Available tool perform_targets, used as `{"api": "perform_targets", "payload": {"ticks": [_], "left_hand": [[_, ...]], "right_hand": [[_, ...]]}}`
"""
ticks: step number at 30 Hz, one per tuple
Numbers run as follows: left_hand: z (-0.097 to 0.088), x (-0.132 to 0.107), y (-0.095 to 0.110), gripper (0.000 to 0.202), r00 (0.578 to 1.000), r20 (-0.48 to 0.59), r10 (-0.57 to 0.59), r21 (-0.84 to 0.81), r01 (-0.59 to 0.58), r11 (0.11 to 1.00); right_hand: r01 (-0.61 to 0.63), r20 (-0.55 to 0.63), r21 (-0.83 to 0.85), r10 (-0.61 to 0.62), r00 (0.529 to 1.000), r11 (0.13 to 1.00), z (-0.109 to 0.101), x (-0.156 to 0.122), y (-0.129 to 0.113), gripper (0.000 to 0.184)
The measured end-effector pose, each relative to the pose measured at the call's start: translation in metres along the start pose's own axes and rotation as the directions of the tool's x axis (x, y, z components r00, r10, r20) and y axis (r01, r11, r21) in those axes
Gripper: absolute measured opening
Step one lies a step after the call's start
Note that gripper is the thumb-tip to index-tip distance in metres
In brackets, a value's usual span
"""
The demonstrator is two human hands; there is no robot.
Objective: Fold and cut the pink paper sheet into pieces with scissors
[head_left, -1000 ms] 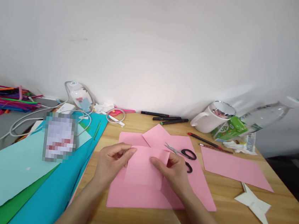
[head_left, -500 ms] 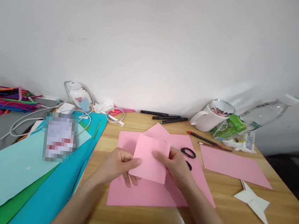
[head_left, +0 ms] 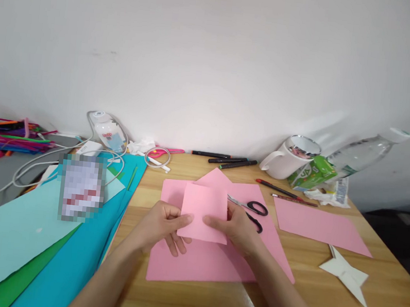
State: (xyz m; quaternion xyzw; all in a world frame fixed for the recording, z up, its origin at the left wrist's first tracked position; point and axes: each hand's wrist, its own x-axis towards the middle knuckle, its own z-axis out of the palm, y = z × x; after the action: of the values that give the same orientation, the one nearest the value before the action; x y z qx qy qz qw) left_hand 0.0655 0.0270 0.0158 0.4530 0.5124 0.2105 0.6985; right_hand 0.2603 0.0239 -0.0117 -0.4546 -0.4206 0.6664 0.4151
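Observation:
A pale pink square of paper is held up between my two hands. My left hand pinches its lower left edge, thumb in front, the other fingers behind and below. On the right edge, my right hand grips it with the thumb across the front; its other fingers are mostly hidden behind the sheet. Underneath lie larger pink sheets on the wooden table. Black-handled scissors rest on those sheets just past my right hand, their blades partly covered by the square.
A white folded paper star and a pink strip lie at right. Behind them stand a mug, a green carton and a tilted bottle. Several markers line the wall. Blue sheets and a blurred-out object are left.
The pink square has shifted slightly left and its lower edge has risen a little. My right hand moved slightly left with it, uncovering more of the scissors. My left hand stays nearly still.

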Motion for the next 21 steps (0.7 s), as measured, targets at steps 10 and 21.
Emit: {"api": "perform_targets", "payload": {"ticks": [10,21], "left_hand": [[-0.002,0.000,0.001,0.042,0.999,0.033,0.004,0.033,-0.005,0.999],[-0.003,0.002,-0.001,0.042,0.999,0.017,0.043,0.093,-0.044,0.995]], "right_hand": [[0.021,0.008,0.026,-0.022,1.000,0.999,0.001,0.000,-0.001,0.031],[0.058,-0.054,-0.117,-0.065,0.996,0.991,0.003,-0.004,-0.010,0.033]]}}
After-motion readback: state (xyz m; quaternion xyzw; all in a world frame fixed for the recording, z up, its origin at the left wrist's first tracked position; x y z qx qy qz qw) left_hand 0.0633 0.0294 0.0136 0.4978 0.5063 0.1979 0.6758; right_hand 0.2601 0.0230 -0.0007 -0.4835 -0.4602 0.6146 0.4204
